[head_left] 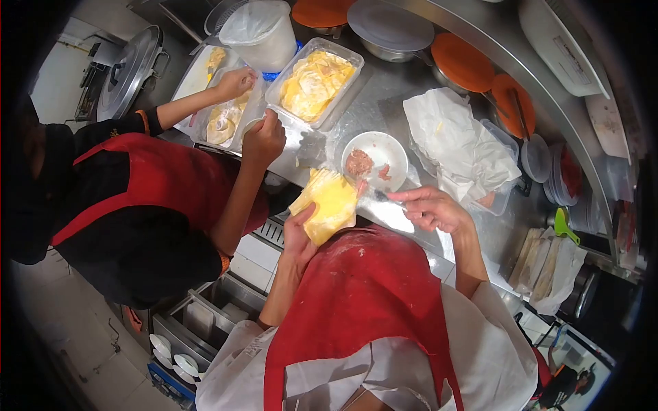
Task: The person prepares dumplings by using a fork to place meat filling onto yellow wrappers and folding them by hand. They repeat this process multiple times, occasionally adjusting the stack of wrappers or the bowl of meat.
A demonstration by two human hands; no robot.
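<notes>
My left hand (pixel 299 236) is closed round a stack of thin yellow dough wrappers (pixel 330 205), held up in front of my apron. In my right hand (pixel 439 209) is a small flat utensil (pixel 379 196), gripped by its handle. Its tip is close to the wrappers' right edge, with a bit of pink meat on it; its exact kind is hard to make out. Just beyond the wrappers stands a white bowl (pixel 394 147) with some minced meat (pixel 358 163) along its left side and a smaller lump at its front.
A co-worker in a red apron (pixel 168 164) works at my left, hands over a tub of folded dumplings (pixel 226 120). Beyond stand a tub of yellow wrappers (pixel 317 82) and a lined white bucket (pixel 259 38). Crumpled white paper (pixel 456 140) and orange-lidded pots (pixel 462 61) are at right.
</notes>
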